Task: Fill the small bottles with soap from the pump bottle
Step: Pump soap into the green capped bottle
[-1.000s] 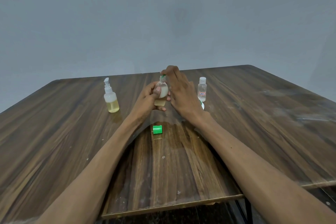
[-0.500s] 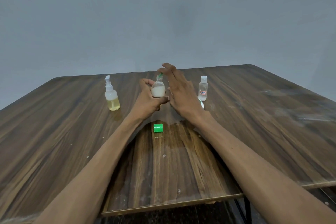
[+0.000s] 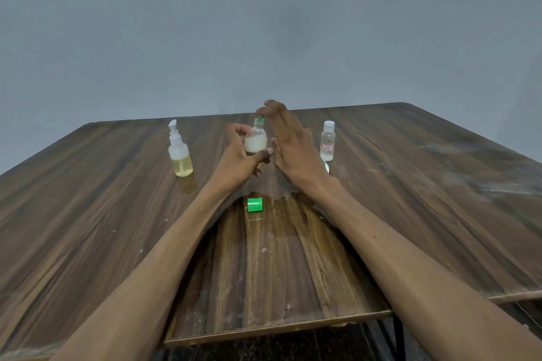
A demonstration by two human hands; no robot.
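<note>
Both bare arms reach forward, close together. The left hand [image 3: 239, 155] is curled, thumb in front and fingers behind, and its grip holds something round, lifted off the tabletop. The right hand [image 3: 290, 145] stands just beside that grip, on its right. Its fingers [image 3: 277, 114] are long and nearly straight, with the tips pinching just above the grip.

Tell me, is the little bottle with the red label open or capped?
Capped. The labelled bottle stands upright on the table with its white cap on, untouched by either hand.
</note>
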